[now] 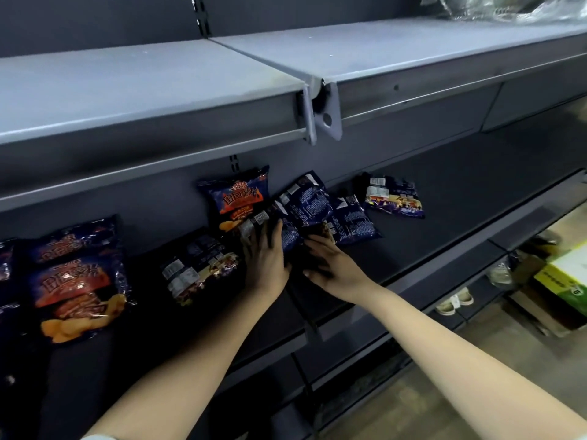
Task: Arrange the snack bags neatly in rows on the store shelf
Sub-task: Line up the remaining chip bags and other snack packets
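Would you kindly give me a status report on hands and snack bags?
Left hand open against the tilted blue bag. Right hand at its lower edge, grip unclear. Other bags scattered on shelf; nothing blocking.

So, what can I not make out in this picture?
Head view only:
Dark blue bag: lower part hidden under left hand and right hand.
Right hand's grip: lost in shadow.
Far-left bags: cut by the frame edge.
Print on bag backs: too small, blurred.
Wrapped goods top right: cut off, blurred.
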`<action>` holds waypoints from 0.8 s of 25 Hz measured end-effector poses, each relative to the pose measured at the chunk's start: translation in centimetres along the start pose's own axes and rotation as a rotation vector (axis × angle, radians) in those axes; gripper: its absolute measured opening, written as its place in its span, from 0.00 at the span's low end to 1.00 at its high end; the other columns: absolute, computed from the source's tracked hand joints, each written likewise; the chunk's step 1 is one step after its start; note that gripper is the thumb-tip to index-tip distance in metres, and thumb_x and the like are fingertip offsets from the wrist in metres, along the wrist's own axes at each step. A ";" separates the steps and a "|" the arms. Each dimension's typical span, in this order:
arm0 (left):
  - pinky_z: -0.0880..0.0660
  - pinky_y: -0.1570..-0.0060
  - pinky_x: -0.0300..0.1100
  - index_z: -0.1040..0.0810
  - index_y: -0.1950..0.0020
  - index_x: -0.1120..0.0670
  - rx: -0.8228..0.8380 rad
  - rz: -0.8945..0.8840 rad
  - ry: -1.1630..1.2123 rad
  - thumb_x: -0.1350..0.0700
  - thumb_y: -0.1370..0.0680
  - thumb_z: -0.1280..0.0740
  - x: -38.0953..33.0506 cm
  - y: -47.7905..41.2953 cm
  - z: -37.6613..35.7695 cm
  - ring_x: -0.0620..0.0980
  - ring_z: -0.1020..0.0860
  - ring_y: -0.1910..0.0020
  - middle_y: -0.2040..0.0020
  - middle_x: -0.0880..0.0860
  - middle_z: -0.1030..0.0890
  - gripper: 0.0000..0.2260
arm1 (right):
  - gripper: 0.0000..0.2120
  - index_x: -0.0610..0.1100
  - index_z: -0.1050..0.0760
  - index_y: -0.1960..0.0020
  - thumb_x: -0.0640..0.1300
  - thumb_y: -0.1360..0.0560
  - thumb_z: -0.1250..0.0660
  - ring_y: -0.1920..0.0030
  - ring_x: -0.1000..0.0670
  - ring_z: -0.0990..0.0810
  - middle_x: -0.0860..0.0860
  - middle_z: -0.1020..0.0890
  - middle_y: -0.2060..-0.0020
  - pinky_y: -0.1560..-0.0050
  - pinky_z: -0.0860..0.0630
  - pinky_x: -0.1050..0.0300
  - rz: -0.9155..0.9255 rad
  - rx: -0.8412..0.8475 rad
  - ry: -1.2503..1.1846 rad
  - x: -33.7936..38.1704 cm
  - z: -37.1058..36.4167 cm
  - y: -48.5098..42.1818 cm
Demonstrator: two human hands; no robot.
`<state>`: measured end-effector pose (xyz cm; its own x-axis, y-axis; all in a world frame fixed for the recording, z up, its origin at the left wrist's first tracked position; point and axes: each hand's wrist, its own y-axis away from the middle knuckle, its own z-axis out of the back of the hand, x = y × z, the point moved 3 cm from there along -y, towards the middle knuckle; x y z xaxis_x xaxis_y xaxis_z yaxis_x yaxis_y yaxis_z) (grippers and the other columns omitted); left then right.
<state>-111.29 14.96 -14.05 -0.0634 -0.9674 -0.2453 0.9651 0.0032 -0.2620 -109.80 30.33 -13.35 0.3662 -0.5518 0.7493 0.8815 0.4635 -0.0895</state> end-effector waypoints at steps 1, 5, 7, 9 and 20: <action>0.47 0.28 0.59 0.47 0.24 0.56 -0.048 -0.016 0.013 0.55 0.29 0.28 0.1 -0.1 0.0 0.61 0.46 0.26 0.25 0.59 0.42 0.39 | 0.30 0.44 0.41 0.26 0.44 0.25 0.33 0.29 0.53 0.36 0.57 0.42 0.28 0.33 0.33 0.59 0.013 0.006 -0.033 0.1 0.3 0.1; 0.38 0.30 0.52 0.41 0.26 0.58 -0.169 -0.019 0.119 0.61 0.29 0.28 0.6 -0.3 0.8 0.60 0.40 0.27 0.28 0.60 0.34 0.35 | 0.29 0.45 0.39 0.26 0.42 0.25 0.33 0.30 0.58 0.38 0.61 0.41 0.31 0.36 0.34 0.68 0.138 0.007 -0.055 1.3 1.2 0.1; 0.31 0.35 0.51 0.41 0.26 0.56 -0.196 0.019 0.190 0.62 0.29 0.29 0.5 -0.4 1.8 0.59 0.33 0.31 0.29 0.59 0.33 0.34 | 0.28 0.47 0.38 0.27 0.40 0.25 0.33 0.31 0.61 0.38 0.60 0.39 0.31 0.37 0.34 0.71 0.203 -0.014 -0.113 2.2 1.9 -0.2; 0.24 0.45 0.50 0.39 0.27 0.55 -0.271 0.054 0.242 0.62 0.28 0.29 0.2 -0.5 3.4 0.60 0.25 0.39 0.33 0.60 0.28 0.32 | 0.28 0.52 0.36 0.29 0.38 0.26 0.33 0.31 0.61 0.36 0.59 0.36 0.31 0.37 0.33 0.70 0.238 -0.069 -0.178 2.6 2.7 -0.6; 0.21 0.65 0.37 0.27 0.47 0.51 -0.179 0.566 1.270 0.62 0.25 0.33 1.7 3.5 13.5 0.45 0.21 0.61 0.56 0.49 0.20 0.10 | 0.31 0.46 0.41 0.27 0.44 0.26 0.32 0.37 0.55 0.28 0.52 0.31 0.32 0.45 0.30 0.70 -0.030 -0.078 -0.658 2.4 3.5 -2.1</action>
<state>-104.59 9.93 -2.80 0.0416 0.0624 -0.9972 0.8979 0.4355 0.0647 -111.82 30.41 -9.07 0.1042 -0.0136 0.9945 0.9166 0.3894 -0.0907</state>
